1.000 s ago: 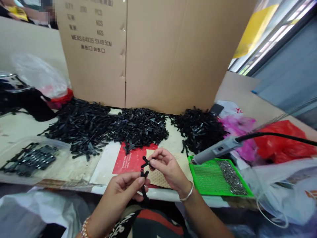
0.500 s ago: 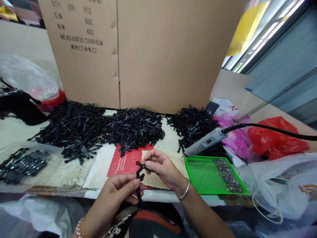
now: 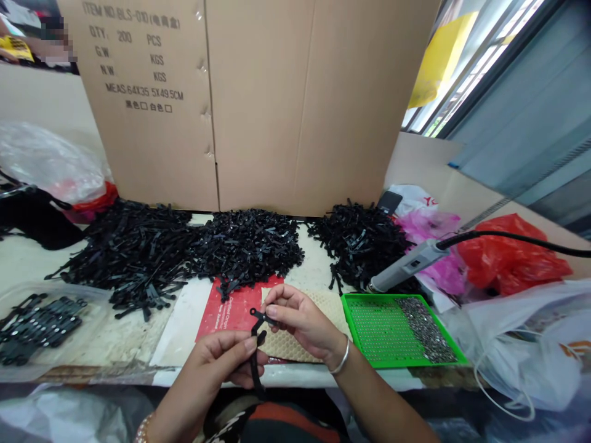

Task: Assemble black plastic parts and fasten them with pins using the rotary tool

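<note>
My left hand pinches a long black plastic strip near the table's front edge, the strip hanging down below the fingers. My right hand, with a silver bangle on the wrist, pinches a smaller black piece and holds it against the top of the strip. Both hands hover over a beige honeycomb mat and a red card. Three heaps of black plastic parts lie behind: left, middle and right.
A green tray with several small metal bits sits right of the hands, a grey corded tool above it. A clear bag of black pieces lies left. A large cardboard box stands behind; plastic bags crowd the right.
Both hands with the black pieces have shifted slightly left and down in view. The small piece now sits closer against the strip's top. The camera has tilted a little.
</note>
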`<state>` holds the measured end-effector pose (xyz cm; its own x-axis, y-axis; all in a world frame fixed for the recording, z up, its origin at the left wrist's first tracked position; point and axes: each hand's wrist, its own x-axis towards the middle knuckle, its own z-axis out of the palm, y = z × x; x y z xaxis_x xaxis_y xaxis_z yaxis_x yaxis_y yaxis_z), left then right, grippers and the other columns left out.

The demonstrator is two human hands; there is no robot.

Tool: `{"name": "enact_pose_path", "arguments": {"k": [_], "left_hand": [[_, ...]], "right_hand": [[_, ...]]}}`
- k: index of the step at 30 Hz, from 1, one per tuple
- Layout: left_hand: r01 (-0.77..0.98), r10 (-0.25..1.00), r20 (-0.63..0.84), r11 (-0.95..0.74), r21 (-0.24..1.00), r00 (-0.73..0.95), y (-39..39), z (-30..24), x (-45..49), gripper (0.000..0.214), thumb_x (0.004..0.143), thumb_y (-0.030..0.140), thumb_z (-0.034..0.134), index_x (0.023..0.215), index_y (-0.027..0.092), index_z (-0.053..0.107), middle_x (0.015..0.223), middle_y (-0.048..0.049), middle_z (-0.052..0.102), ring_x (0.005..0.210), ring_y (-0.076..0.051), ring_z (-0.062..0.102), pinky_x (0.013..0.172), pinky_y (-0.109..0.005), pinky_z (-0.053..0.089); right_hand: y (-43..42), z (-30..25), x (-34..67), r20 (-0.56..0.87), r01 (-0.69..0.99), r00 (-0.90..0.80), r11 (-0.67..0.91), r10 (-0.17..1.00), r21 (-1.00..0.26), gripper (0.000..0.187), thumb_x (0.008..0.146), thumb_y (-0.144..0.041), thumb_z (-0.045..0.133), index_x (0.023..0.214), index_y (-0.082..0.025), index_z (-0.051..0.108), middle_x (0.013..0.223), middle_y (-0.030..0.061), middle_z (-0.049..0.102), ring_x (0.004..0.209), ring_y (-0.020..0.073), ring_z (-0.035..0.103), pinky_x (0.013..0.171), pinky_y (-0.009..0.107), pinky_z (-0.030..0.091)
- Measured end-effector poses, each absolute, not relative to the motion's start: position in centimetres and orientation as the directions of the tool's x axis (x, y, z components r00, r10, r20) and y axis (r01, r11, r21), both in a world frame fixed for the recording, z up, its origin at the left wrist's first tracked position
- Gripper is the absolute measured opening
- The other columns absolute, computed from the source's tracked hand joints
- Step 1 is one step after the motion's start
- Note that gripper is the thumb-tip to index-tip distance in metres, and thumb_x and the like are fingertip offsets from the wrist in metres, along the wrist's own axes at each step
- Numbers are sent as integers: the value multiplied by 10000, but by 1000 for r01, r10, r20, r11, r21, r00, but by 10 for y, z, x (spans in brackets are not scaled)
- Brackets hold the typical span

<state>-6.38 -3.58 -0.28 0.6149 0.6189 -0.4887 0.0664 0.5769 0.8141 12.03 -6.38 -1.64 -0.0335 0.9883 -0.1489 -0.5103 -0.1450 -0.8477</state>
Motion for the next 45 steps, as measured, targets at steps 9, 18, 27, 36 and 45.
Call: {"name": "enact_pose_path", "arguments": {"k": [9, 18, 27, 36, 45], "left_hand": [[72, 613, -499, 585, 808, 612, -36, -9, -62, 332, 695, 458, 743, 785, 141, 705, 739, -74, 725, 646, -159, 641, 594, -222, 502], [87, 631, -495, 563, 822, 597, -33, -12, -61, 415, 673, 494, 748, 900, 148, 712, 747, -70, 722, 651, -152, 628, 590, -216, 498], [91, 664, -474, 524, 847, 578, -33, -9, -57, 404, 674, 487, 747, 876, 138, 729, 799, -79, 720, 652, -137, 598, 556, -198, 480], [107, 666, -463, 502, 858, 584, -33, -8, -56, 399, 685, 510, 726, 821, 135, 717, 821, -86, 707, 680, -146, 588, 530, -193, 475], [79, 624, -460, 538, 839, 631, -35, -6, -54, 383, 727, 483, 703, 875, 130, 724, 847, -97, 708, 647, -130, 575, 492, -179, 449]], "right_hand": [[-62, -18, 121, -191, -524, -43, -185, 981, -831, 328, 667, -297, 847, 838, -149, 609, 711, -24, 589, 596, 66, 518, 554, 156, 431], [-61, -21, 124, -112, -453, -79, -136, 991, -881, 287, 724, -286, 806, 859, -148, 594, 757, -4, 606, 635, 83, 543, 588, 175, 455], [-64, -19, 123, -126, -405, -49, -135, 991, -904, 345, 650, -256, 852, 874, -172, 602, 892, -2, 610, 761, 96, 590, 722, 203, 493], [-64, -30, 116, -133, -366, 51, -105, 990, -925, 394, 648, -312, 848, 921, -177, 598, 852, 1, 622, 774, 119, 603, 737, 231, 488], [-65, -33, 116, -89, -364, 25, -74, 996, -928, 426, 685, -342, 828, 1009, -190, 597, 880, 6, 599, 805, 114, 578, 769, 228, 472]]}}
